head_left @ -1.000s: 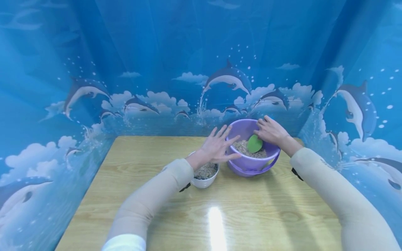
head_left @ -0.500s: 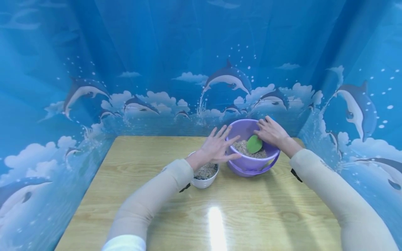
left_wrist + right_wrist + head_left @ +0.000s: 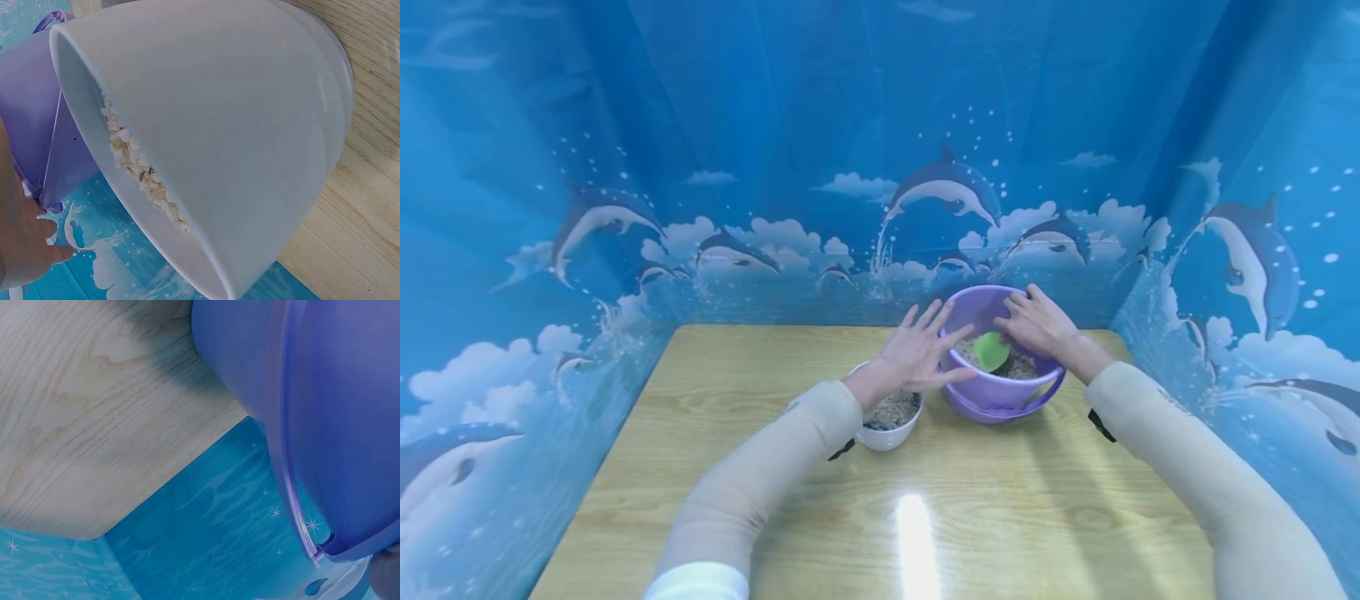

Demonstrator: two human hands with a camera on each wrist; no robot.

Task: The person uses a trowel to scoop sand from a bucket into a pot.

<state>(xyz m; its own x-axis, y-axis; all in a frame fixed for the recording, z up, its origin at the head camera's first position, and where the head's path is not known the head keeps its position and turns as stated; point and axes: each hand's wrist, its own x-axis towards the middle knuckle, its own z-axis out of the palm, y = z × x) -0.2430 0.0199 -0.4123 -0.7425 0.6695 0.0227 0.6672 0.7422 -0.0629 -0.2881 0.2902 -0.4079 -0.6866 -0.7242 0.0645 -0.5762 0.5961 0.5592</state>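
In the head view a purple bucket [image 3: 997, 390] holds pale, gravel-like bits [image 3: 1019, 365]. My right hand [image 3: 1039, 323] reaches over its far right rim and grips a small green shovel [image 3: 991, 353], its blade down in the bits and its handle hidden by the fingers. My left hand [image 3: 917, 354] lies with fingers spread at the bucket's left rim, thumb across the front wall. Below my left wrist stands a white bowl [image 3: 886, 437] with similar bits inside. The left wrist view has this bowl [image 3: 219, 119] up close, with part of my left hand [image 3: 25, 244] beyond it.
The bucket's purple handle [image 3: 1000, 412] hangs down around its front. Both containers stand on a wooden table [image 3: 775, 517], near its back edge. A blue dolphin-print curtain [image 3: 820, 125] encloses the table at the back and sides.
My right hand has moved a little left and down, carrying the shovel leftward through the bits. A darker patch now shows beside the blade. My left hand has stayed in place.
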